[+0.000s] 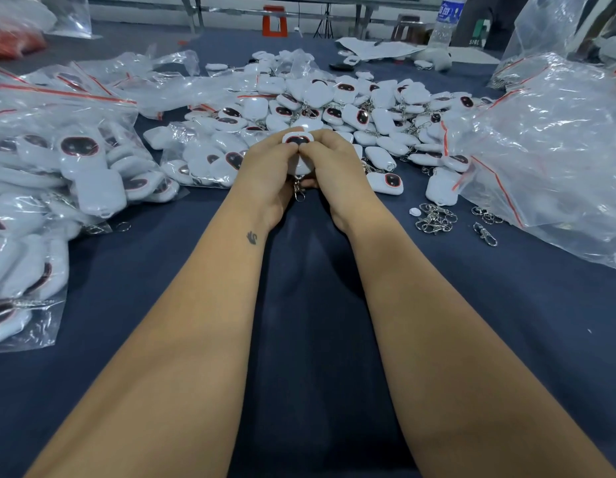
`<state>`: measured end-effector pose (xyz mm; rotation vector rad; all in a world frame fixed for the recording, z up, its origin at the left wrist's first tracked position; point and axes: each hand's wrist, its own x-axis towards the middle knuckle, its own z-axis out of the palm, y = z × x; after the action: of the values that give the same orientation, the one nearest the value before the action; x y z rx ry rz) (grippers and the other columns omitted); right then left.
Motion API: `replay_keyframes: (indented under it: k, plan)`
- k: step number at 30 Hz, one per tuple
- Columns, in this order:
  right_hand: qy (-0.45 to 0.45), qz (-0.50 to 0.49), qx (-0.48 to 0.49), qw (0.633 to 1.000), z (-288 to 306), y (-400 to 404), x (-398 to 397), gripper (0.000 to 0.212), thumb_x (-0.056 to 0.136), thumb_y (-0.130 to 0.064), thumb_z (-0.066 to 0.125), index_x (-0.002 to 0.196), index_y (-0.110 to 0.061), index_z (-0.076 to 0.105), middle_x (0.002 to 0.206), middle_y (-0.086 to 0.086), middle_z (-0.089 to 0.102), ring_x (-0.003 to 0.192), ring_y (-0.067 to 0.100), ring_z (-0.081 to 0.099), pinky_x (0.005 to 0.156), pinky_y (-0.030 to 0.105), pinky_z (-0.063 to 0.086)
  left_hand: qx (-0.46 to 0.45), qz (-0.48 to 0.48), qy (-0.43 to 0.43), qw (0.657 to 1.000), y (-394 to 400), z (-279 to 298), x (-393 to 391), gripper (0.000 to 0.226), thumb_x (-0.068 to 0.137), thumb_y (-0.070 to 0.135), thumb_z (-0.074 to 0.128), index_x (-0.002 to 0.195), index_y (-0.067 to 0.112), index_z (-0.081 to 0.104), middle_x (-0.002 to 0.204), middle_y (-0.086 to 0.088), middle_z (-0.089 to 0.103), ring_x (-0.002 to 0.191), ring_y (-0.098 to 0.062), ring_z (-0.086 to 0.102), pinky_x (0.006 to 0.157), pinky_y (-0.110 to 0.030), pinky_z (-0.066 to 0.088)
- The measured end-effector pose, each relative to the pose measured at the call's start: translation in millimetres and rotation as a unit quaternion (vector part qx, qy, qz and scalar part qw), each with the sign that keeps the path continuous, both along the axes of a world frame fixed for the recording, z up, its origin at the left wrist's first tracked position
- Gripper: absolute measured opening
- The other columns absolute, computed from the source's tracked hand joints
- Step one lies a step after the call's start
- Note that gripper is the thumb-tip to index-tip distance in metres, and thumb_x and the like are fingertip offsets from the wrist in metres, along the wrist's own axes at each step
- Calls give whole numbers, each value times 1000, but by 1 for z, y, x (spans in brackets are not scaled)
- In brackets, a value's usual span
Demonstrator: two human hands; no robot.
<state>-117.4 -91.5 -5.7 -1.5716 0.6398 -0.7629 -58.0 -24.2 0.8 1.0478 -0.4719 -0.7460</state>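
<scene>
White keychain fob [297, 141], dark red-rimmed window, clasp dangling, pinched by left hand [268, 174] and right hand [337, 170].

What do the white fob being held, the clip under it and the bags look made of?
The fob is likely moulded plastic, smooth, white and slightly glossy; its dark window shines, edged in red. The clip is apparently plated metal, silvery with bright glints. The bags are thin clear plastic film, crinkled and reflective, with red seal strips.

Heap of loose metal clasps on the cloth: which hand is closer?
Right. The right hand sits just left of the clasp heap, not touching it; the left hand is farther left, beyond the right. Both hold one white keychain fob.
</scene>
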Motion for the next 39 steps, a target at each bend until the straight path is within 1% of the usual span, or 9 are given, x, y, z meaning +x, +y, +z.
replay_keyframes:
  k: [8, 12, 15, 18, 21, 26, 30, 35, 39]
  plan:
    - [-21, 2, 25, 999, 3, 2, -3, 11, 92, -13, 53, 89, -15, 63, 90, 6, 63, 81, 18, 59, 67, 29, 50, -8, 4, -8, 1000, 1, 1, -3, 28, 100, -3, 37, 110, 2, 62, 82, -8, 66, 63, -11, 64, 49, -21, 46]
    - [-52, -6, 69, 996, 5, 2, -4, 20, 92, -11, 54, 73, -18, 56, 62, -5, 60, 58, 14, 56, 55, 27, 47, 9, 25, -10, 1000, 2, 4, -4, 19, 97, 10, 47, 98, 6, 65, 79, -10, 66, 64, -18, 62, 51, -23, 47]
    - [-81, -21, 105, 991, 7, 2, -5, 18, 91, -11, 55, 74, -16, 55, 57, -6, 58, 55, 15, 56, 50, 25, 45, 68, 106, -96, 987, 2, 3, -2, 19, 94, 19, 51, 90, 15, 70, 86, -6, 73, 76, -23, 70, 62, -32, 57]
    - [-103, -41, 123, 986, 6, 1, -5, 10, 94, -9, 53, 85, -12, 55, 74, 2, 57, 67, 19, 54, 61, 28, 48, 147, 218, -251, 932, 5, -5, 3, 21, 92, 15, 47, 95, 22, 67, 100, 0, 70, 96, -22, 66, 87, -38, 55]
    - [-159, -55, 186, 968, 8, 0, -6, 15, 93, 3, 49, 106, -4, 52, 90, 12, 61, 70, 18, 59, 68, 28, 57, 244, 255, -377, 856, 8, -10, 8, 22, 92, 16, 51, 108, 23, 65, 110, 5, 65, 99, -17, 61, 75, -26, 42]
    - [-181, -80, 184, 963, 10, 1, -8, 19, 86, 12, 49, 88, -7, 47, 77, 5, 52, 63, 10, 56, 78, 28, 56, 334, 162, -514, 773, 3, -16, 5, 38, 93, 25, 57, 129, 16, 52, 123, -9, 59, 111, -28, 55, 77, -32, 40]
    - [-227, -71, 208, 949, 11, 1, -7, 18, 88, 13, 48, 95, -4, 48, 86, 10, 52, 78, 19, 63, 93, 36, 56, 358, 166, -542, 742, 4, -15, 2, 39, 94, 32, 55, 128, 14, 50, 118, -9, 60, 110, -31, 55, 75, -36, 40]
    - [-261, -29, 239, 935, 14, 3, -8, 25, 89, 15, 46, 84, -9, 43, 80, 10, 48, 60, 10, 64, 98, 42, 54, 316, 214, -433, 816, 8, -8, 1, 30, 87, 19, 52, 114, 17, 64, 104, -1, 68, 100, -24, 61, 73, -29, 40]
    - [-183, -22, 192, 964, 10, 5, -5, 20, 89, 12, 51, 98, -5, 47, 97, 18, 54, 83, 23, 64, 92, 37, 57, 237, 235, -314, 889, 10, -2, 2, 32, 85, 15, 55, 115, 18, 67, 96, 5, 68, 92, -17, 66, 84, -30, 53]
